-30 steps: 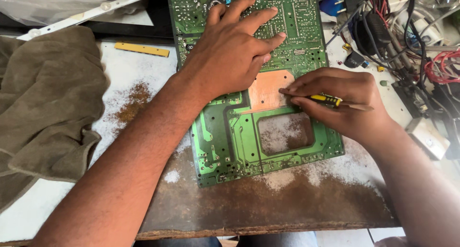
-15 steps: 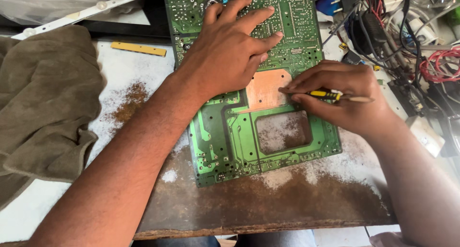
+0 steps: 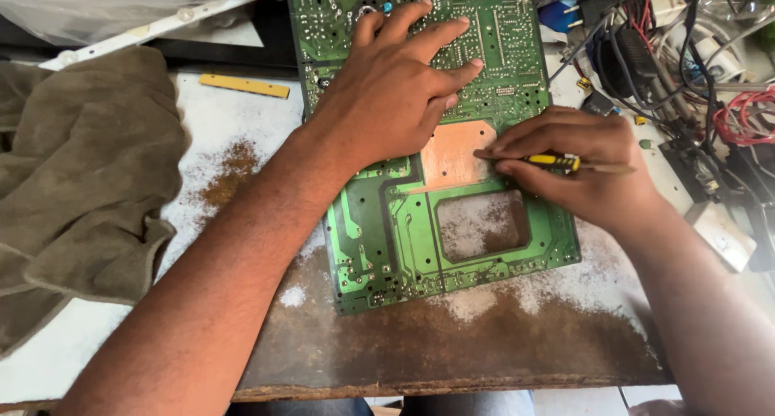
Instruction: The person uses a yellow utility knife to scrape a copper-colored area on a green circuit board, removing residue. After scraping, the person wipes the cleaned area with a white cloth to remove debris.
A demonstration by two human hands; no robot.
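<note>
So there's a big green circuit board lying solder side up on a worn, rusty-looking surface, with its far end running off the top of the view. The left hand is flat on the upper half of the board, fingers spread wide and pressing down to pin it. The right hand sits just beside it on the board's right edge, fingers pressed together and pinching a small screwdriver with a yellow and black handle; the tool lies nearly flat, one end pointing left at the edge of a bare copper patch in the middle of the board, though the fingers cover that end so I can't see the tip. Right below the copper patch there's a rectangular cutout where the dusty surface shows through. Reddish-brown dust is scattered to the left of the board and along its near edge. A crumpled olive-brown cloth covers the left side of the surface, a short yellow strip lies past it, and there's a tangle of cables on the right.
</note>
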